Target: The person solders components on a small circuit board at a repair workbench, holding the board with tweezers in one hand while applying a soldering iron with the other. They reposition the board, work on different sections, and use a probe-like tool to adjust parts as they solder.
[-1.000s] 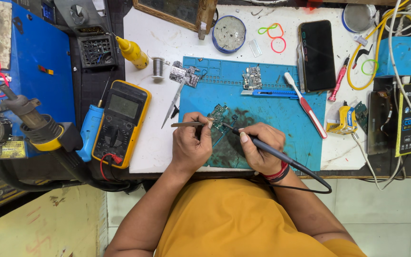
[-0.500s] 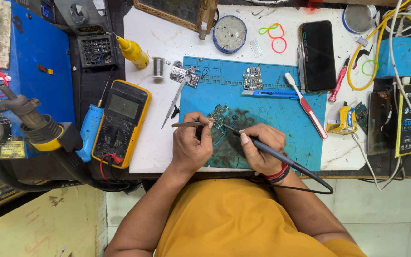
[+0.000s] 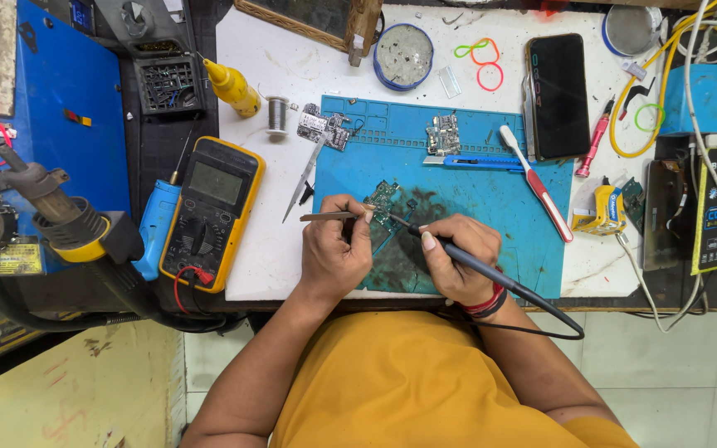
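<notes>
We grip tweezers [image 3: 331,216] in our left hand [image 3: 335,257] | right hand [image 3: 458,264] closed around soldering iron [image 3: 458,253], tip on green circuit board [image 3: 382,199] | board lies on blue mat [image 3: 491,199], between both hands | multimeter [image 3: 209,211] left of mat.

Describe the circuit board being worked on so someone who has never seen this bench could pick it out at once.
Start at the blue work mat in the middle of the white bench. Near its lower left, between the left hand holding tweezers and the right hand holding a soldering iron, lies a small green circuit board. Unlike the two boards along the mat's top edge, both tool tips meet on it.
</notes>
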